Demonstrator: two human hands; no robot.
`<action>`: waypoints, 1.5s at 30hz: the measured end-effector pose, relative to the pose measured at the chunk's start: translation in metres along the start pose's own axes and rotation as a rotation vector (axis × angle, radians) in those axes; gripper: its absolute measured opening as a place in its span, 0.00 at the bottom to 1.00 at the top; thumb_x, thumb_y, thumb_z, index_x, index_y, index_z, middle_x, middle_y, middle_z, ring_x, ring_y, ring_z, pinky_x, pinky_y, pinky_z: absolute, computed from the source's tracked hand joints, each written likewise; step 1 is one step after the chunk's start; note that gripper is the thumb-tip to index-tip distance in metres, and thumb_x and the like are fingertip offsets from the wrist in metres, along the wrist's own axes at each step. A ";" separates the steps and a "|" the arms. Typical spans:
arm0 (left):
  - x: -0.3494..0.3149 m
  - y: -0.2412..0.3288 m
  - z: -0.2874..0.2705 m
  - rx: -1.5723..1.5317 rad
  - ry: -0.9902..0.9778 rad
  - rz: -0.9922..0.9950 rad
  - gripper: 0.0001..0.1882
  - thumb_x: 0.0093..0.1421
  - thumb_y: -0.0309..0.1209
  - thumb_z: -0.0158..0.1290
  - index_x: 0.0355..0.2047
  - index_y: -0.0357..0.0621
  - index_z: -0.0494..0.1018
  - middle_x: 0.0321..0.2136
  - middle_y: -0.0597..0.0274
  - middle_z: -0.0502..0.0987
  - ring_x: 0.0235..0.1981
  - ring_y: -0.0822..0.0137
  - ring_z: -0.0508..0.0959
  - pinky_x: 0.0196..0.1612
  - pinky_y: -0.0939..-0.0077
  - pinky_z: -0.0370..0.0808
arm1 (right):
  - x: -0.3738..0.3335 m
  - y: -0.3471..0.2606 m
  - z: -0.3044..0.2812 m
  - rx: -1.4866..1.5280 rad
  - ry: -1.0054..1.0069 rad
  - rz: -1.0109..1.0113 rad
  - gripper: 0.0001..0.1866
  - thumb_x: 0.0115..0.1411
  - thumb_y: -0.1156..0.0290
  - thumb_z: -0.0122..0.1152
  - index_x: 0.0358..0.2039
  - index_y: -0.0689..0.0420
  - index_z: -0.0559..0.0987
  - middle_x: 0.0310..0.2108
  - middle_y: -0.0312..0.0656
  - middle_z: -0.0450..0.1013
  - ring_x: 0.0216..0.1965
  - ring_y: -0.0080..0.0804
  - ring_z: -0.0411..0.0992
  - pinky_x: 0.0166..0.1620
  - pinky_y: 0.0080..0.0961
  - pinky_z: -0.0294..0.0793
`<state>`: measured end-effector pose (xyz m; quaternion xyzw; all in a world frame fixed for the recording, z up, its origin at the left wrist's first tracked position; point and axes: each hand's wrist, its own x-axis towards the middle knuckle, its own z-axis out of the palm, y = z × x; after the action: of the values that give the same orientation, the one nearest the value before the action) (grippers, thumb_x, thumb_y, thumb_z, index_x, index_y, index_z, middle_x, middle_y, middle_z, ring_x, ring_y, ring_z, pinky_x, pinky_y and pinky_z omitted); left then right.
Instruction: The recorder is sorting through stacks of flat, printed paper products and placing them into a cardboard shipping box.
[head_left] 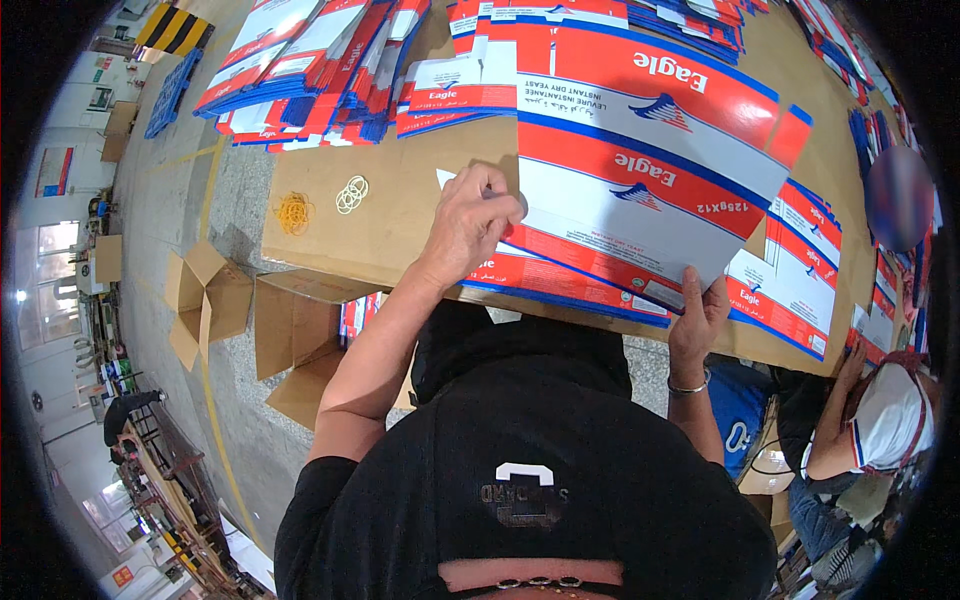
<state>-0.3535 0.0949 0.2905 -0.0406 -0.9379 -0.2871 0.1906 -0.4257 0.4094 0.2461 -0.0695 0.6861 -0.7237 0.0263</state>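
A large flat printed carton (640, 190) in red, white and blue is held tilted up over the cardboard-covered table. My left hand (470, 222) is closed, thumb and fingers pinched at the carton's left edge. At its lower right edge, my right hand (698, 318) grips it, thumb on the printed face and the other fingers partly hidden behind. Beneath it lie more flat cartons (570, 283) of the same print, close to the table's front edge. A small white corner of something pokes out behind my left hand; what it belongs to is hidden.
Stacks of flat cartons (310, 75) fill the far side. White rubber bands (352, 195) and yellow rubber bands (293, 213) lie on the table's left part. More cartons (785, 285) lie at right. Open cardboard boxes (300, 320) stand below left. Another person (885, 415) works at right.
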 end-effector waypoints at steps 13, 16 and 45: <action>-0.011 0.007 0.001 -0.019 0.338 -0.060 0.10 0.54 0.18 0.56 0.37 0.39 0.77 0.45 0.54 0.74 0.46 0.54 0.75 0.48 0.64 0.72 | 0.020 0.009 -0.017 -0.057 0.076 0.069 0.15 0.62 0.71 0.59 0.49 0.62 0.74 0.41 0.39 0.75 0.41 0.20 0.70 0.47 0.20 0.68; -0.021 0.007 0.000 -0.028 0.301 -0.095 0.10 0.54 0.19 0.56 0.38 0.39 0.77 0.45 0.53 0.74 0.47 0.53 0.75 0.49 0.63 0.72 | 0.052 -0.030 -0.057 -0.174 0.232 0.118 0.18 0.61 0.72 0.60 0.51 0.63 0.73 0.40 0.40 0.76 0.37 0.20 0.72 0.42 0.18 0.71; -0.012 0.014 0.018 0.334 -0.577 -0.411 0.45 0.36 0.45 0.72 0.53 0.45 0.64 0.52 0.57 0.67 0.58 0.53 0.64 0.51 0.46 0.65 | 0.042 0.005 -0.031 -0.969 -0.274 -0.134 0.17 0.61 0.63 0.59 0.47 0.59 0.77 0.34 0.46 0.76 0.32 0.38 0.76 0.34 0.31 0.74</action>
<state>-0.3460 0.1166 0.2792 0.1005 -0.9753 -0.1396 -0.1383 -0.4719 0.4342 0.2426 -0.2121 0.9272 -0.3068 0.0344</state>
